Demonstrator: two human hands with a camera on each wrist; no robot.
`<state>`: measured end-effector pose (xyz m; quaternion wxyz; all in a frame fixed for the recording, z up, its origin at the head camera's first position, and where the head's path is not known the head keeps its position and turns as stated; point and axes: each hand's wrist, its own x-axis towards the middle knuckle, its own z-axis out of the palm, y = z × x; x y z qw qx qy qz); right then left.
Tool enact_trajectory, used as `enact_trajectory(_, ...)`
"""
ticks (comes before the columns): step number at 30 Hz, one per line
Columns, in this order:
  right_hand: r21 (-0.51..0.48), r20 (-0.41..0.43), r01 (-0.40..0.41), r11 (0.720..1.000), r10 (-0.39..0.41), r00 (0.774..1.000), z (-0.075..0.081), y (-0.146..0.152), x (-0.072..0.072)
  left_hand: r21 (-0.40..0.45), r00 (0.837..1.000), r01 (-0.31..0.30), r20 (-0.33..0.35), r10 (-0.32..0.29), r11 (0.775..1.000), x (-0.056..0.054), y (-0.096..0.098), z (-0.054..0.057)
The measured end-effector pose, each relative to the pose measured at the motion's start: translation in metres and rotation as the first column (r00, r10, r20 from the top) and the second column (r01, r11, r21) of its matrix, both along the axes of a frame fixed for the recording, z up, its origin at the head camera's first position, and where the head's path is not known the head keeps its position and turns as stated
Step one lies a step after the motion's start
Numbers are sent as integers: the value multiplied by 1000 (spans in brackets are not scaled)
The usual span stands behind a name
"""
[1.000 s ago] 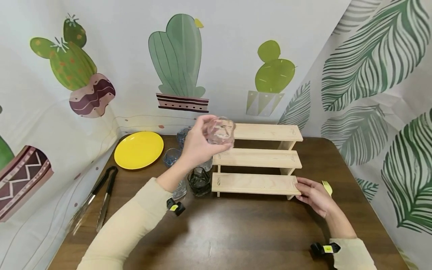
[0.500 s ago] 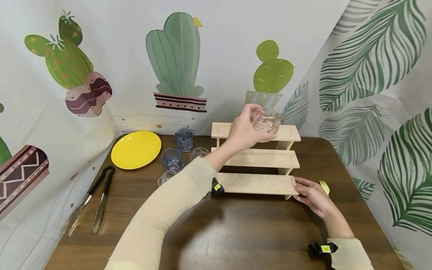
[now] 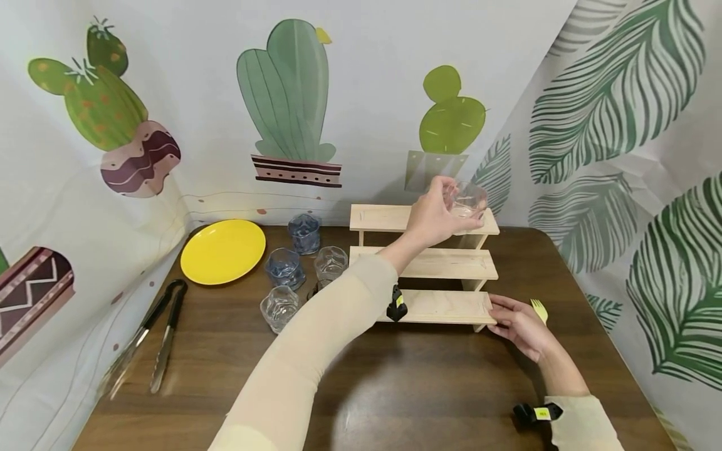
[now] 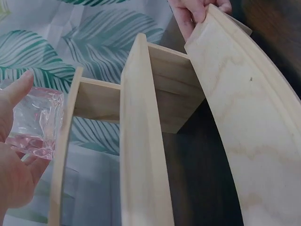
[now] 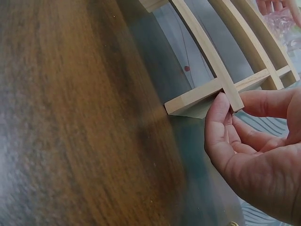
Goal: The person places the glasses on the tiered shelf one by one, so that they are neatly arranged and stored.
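My left hand (image 3: 433,214) grips a clear, pink-tinged glass (image 3: 470,199) by its side, at the right end of the rack's top tier. In the left wrist view the glass (image 4: 40,123) sits right at the top board's edge, thumb and fingers around it. The pale wooden three-tier rack (image 3: 445,304) stands on the table. At the front right, my right hand (image 3: 521,327) pinches the end of its lowest board between thumb and fingers, as the right wrist view of that hand (image 5: 256,136) shows.
Left of the rack stand blue glasses (image 3: 284,268), clear glasses (image 3: 280,307) and a dark glass mostly hidden by the left sleeve. Farther left are a yellow plate (image 3: 222,252) and black-handled tongs (image 3: 163,338). A yellow fork (image 3: 539,309) lies beyond the right hand.
My left hand has carried the pink-tinged glass rightward, from the rack's left side to the right end of the top tier. The right hand has kept its pinch on the lowest board.
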<state>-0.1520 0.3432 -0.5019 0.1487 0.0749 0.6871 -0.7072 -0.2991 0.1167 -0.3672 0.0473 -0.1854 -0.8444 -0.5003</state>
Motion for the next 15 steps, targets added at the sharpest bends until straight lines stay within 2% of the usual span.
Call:
enact_trajectory(8,8,2,-7,1000,7,1000,-1,1,0,-7,1000,-1,11,1,1000,-7,8,-2)
enact_trajectory(15,14,3,-7,1000,7,1000,-2,2,0,-86,997,80,10,-80,993,-9,0,1)
